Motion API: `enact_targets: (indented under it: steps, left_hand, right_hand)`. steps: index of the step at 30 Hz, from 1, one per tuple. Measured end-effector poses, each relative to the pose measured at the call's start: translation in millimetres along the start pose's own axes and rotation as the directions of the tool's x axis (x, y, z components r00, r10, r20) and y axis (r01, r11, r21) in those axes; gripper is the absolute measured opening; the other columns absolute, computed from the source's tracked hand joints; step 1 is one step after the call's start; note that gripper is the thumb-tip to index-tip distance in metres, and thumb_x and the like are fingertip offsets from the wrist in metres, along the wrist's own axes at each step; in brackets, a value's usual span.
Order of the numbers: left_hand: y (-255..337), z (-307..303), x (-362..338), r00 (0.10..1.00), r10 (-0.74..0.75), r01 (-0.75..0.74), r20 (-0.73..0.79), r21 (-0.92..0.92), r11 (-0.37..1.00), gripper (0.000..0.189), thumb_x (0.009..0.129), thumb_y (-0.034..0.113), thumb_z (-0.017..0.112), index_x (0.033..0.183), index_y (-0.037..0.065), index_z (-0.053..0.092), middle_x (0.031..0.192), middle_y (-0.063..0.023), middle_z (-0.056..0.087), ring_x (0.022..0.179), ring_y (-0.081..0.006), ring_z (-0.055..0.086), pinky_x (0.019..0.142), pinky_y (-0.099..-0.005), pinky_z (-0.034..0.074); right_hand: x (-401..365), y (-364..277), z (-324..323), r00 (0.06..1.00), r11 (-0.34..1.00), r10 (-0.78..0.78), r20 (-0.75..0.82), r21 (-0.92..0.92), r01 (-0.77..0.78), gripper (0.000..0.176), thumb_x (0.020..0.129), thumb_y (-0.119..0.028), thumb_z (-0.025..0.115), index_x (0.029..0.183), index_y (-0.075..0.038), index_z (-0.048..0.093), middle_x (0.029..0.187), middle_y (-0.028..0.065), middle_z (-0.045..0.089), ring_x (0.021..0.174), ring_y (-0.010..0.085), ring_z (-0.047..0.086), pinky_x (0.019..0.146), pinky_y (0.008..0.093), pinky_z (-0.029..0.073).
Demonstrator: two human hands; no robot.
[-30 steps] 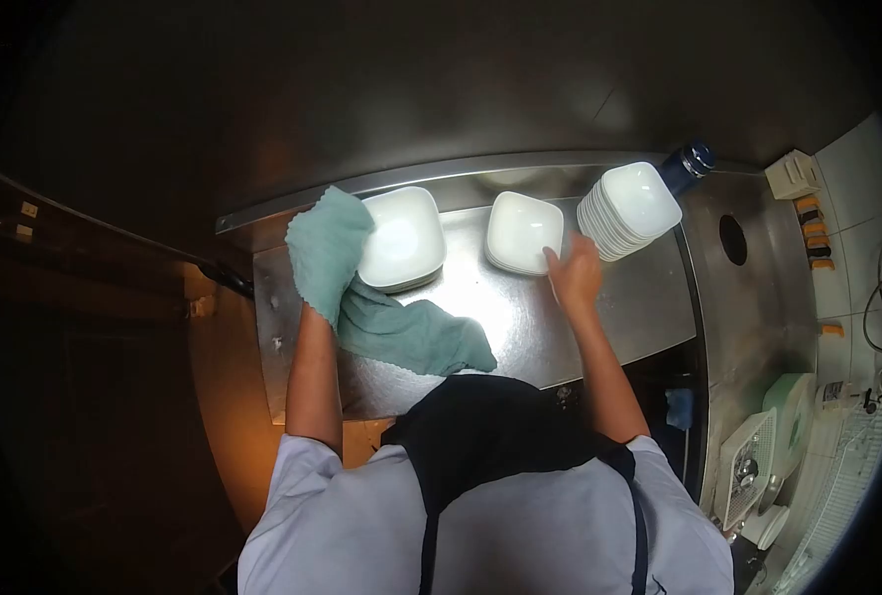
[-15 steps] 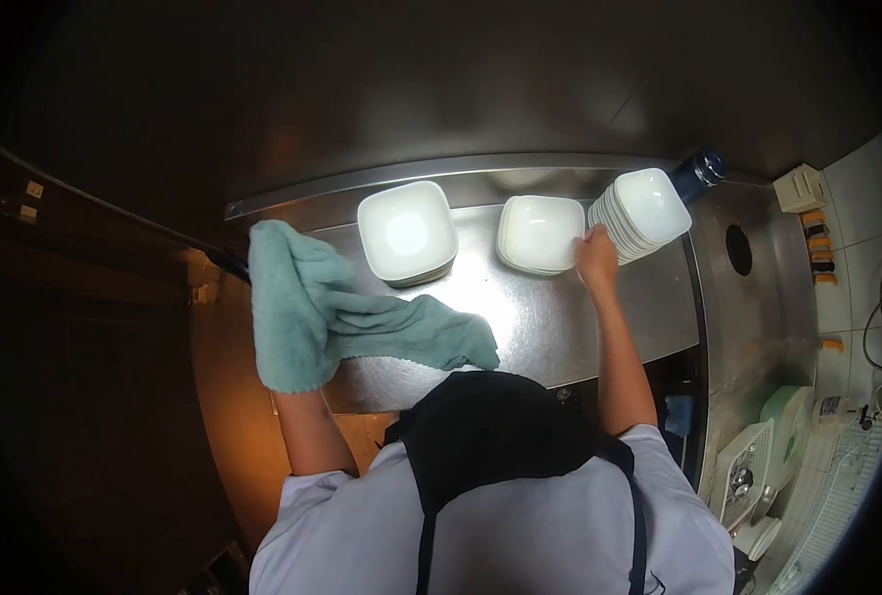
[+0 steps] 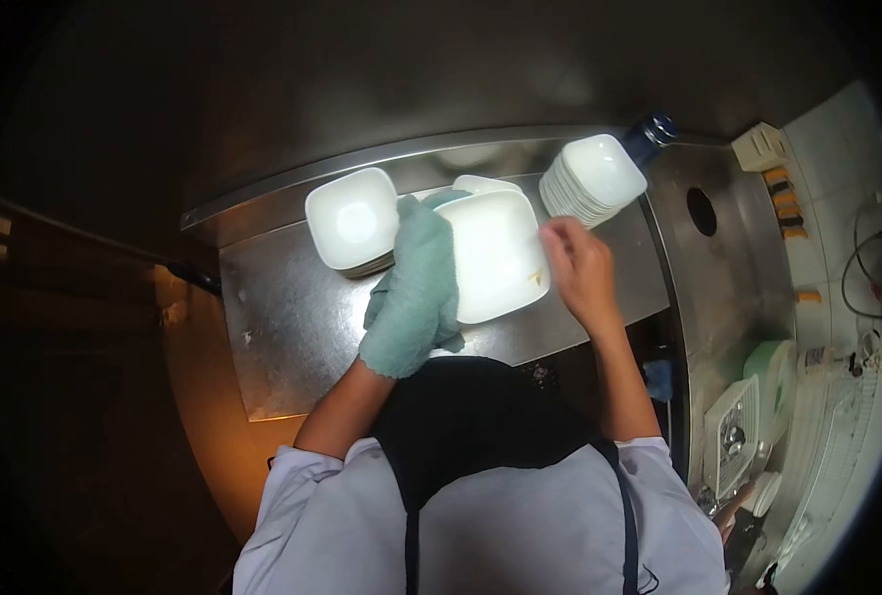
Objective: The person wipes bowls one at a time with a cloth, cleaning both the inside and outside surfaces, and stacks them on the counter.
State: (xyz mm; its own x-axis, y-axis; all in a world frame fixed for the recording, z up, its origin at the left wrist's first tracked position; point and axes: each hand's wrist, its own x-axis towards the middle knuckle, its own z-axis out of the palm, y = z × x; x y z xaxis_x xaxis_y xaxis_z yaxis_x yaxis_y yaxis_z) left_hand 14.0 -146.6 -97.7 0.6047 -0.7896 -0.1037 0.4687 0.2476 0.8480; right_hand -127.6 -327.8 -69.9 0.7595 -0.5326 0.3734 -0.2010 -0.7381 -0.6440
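Observation:
A square white bowl (image 3: 498, 260) with a small brownish mark near its lower right corner is raised over the steel counter, its inside facing me. My left hand (image 3: 413, 283) is covered by a green-grey cloth (image 3: 423, 260) and grips the bowl's left side through it; the fingers themselves are hidden. At the right rim, the curled fingers of my right hand (image 3: 580, 268) pinch the bowl's edge, slightly blurred. Behind the bowl, another white bowl (image 3: 482, 184) shows partly. A stack of square white bowls (image 3: 353, 220) stands on the left.
A taller, leaning stack of white bowls (image 3: 599, 174) sits at the back right, beside a dark blue bottle-like object (image 3: 649, 137). The steel counter (image 3: 282, 327) has a raised back ledge. Farther right are a round hole (image 3: 702, 213) and a white basket (image 3: 730, 436) with utensils.
My right hand has lifted a bowl from the middle stack and brought it nearer. My left hand, with the cloth, has moved right and now meets the bowl's left side. The view has shifted slightly.

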Motion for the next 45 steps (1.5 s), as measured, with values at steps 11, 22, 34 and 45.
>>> enact_targets:
  steps: [11, 22, 34, 45]
  left_hand:
    - [3.9, 51.2, 11.1, 0.986, 0.167, -0.145, -0.008, 0.459, 0.876, 0.026, 0.108, 0.015, 0.048, 0.126, 0.001, 0.059, 0.114, -0.0127, 0.070, 0.092, -0.0195, 0.070, 0.077, -0.0318, 0.059]
    - [41.3, -1.1, -6.4, 0.982, 0.097, -0.096, -0.163, 0.018, 0.995, 0.024, 0.107, 0.015, 0.051, 0.123, -0.001, 0.058, 0.118, -0.0125, 0.068, 0.097, -0.0203, 0.069, 0.082, -0.0319, 0.058]
    - [122.0, -109.2, -81.7, 0.771, 0.341, -0.452, -0.538, -0.086, 0.888, 0.026, 0.107, 0.017, 0.052, 0.125, -0.001, 0.057, 0.120, -0.0118, 0.068, 0.100, -0.0201, 0.068, 0.085, -0.0322, 0.057]
    - [46.7, -24.3, -52.8, 0.864, 0.228, -0.353, -0.449, -0.216, 0.910, 0.028, 0.108, 0.019, 0.052, 0.127, 0.000, 0.057, 0.122, -0.0110, 0.067, 0.103, -0.0198, 0.067, 0.087, -0.0324, 0.057]
  right_hand:
    - [-46.1, -8.2, -111.6, 0.848, 0.876, -0.186, 0.496, -0.307, 0.372, 0.021, 0.069, 0.004, 0.062, 0.088, -0.003, 0.067, 0.088, 0.0087, 0.070, 0.086, 0.0325, 0.069, 0.108, 0.0552, 0.052]
    - [-64.8, -1.5, 28.8, 0.842, 0.782, 0.058, 0.536, 0.500, -0.372, 0.081, 0.076, -0.019, 0.092, 0.148, -0.009, 0.056, 0.144, 0.0120, 0.063, 0.132, 0.0275, 0.057, 0.112, 0.0411, 0.045]
    - [-42.7, -6.1, 1.6, 0.899, 0.799, 0.028, 0.436, 0.531, -0.282, 0.035, 0.087, -0.014, 0.082, 0.118, -0.001, 0.073, 0.109, 0.0102, 0.076, 0.101, 0.0199, 0.071, 0.093, 0.0378, 0.055]
    - [34.1, -148.7, 101.3, 0.793, 0.812, -0.576, 0.197, 0.244, 0.530, 0.047, 0.082, -0.011, 0.069, 0.128, -0.003, 0.059, 0.102, 0.0246, 0.066, 0.095, 0.0425, 0.068, 0.084, 0.0502, 0.056]
